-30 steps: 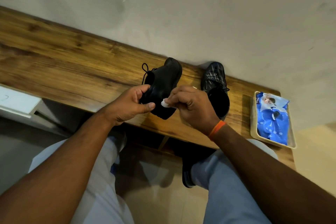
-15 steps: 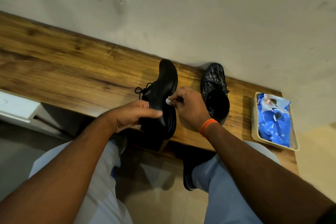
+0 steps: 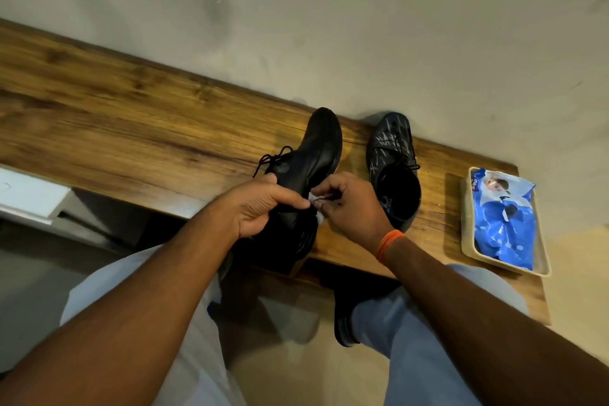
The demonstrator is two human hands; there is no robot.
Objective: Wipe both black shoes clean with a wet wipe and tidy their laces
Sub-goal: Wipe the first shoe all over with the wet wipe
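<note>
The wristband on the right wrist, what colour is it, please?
Orange wristband, head view.

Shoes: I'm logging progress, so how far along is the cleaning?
Done: nothing is clearly finished. In hand: the left hand grips the held shoe while the right hand rubs a wet wipe on its side. Left: the second shoe on the shelf shows pale streaks, and both shoes' laces lie loose.

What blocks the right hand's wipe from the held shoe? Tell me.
Nothing visible. The right hand pinches the wipe right against the side of the shoe, which the left hand grips. The other shoe stands apart on the bench.
</note>
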